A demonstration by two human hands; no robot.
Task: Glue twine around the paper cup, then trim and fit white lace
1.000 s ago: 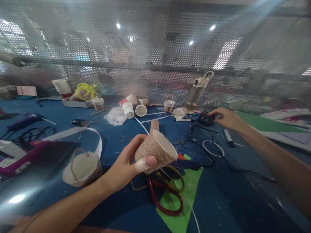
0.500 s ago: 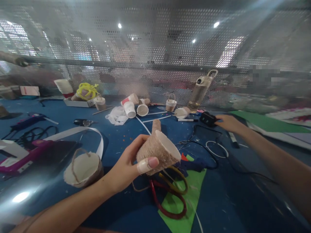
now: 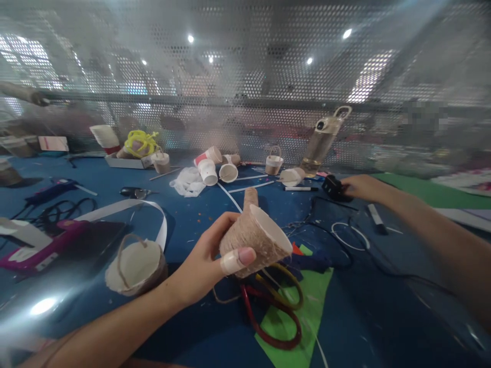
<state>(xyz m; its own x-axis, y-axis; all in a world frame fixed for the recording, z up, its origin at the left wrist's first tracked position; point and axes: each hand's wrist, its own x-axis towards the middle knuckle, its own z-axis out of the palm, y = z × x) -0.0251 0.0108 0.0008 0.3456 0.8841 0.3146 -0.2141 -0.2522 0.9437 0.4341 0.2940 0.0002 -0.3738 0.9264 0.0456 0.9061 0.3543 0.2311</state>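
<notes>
My left hand point(image 3: 209, 260) is wrapped around a twine-covered paper cup point(image 3: 253, 243), tilted with its white mouth to the right. A bandage circles the thumb. Below the cup lie scissors point(image 3: 280, 342) with red and yellow handles, on green felt point(image 3: 310, 312), beside a blue glue gun point(image 3: 309, 261) partly hidden. Farther right, the fingers of my right hand point(image 3: 364, 188) close on a black plug-like block point(image 3: 333, 188) on the table. A twine-wrapped cup with a handle point(image 3: 136, 266) stands left of my left forearm.
Several paper cups point(image 3: 209, 171) lie near crumpled white plastic point(image 3: 187, 181). A tilted bottle point(image 3: 322, 140) stands by the perforated screen point(image 3: 245, 66). At left are a purple tool point(image 3: 34, 250) and another glue gun point(image 3: 49, 195). Black cable point(image 3: 399, 276) crosses the right side.
The whole view has shifted slightly, so things sit a little farther right. My left hand keeps the cup, and my right hand remains at the black block.
</notes>
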